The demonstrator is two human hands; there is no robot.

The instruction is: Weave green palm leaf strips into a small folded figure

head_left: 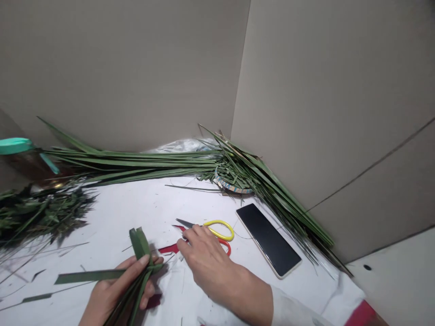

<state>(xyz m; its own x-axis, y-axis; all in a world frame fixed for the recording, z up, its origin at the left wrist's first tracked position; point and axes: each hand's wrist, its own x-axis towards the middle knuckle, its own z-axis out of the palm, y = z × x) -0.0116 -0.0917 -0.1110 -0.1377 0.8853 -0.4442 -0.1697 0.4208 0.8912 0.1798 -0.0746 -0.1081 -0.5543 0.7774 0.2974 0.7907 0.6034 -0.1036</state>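
Observation:
My left hand [118, 283] pinches a bunch of folded green palm-leaf strips [139, 244] between thumb and fingers. One flat strip sticks out to the left, and long ends trail down toward me. My right hand [210, 258] is over the scissors [219, 230] on the white cloth, its fingers bent down around their middle. A yellow handle loop and an orange-red one show beyond the hand, with a dark blade pointing left; the fingertips' contact is partly hidden. Red scraps [169, 248] lie beside the fingertips, between my hands.
A phone [268, 240] lies right of the scissors. Long green leaves [142, 160] line the wall, with a round basket [234, 188] of cut strips in the corner. Leafy sprigs [44, 213] and a dark jar with a turquoise ribbon [15, 146] stand left. Leaf bits litter the cloth [136, 199].

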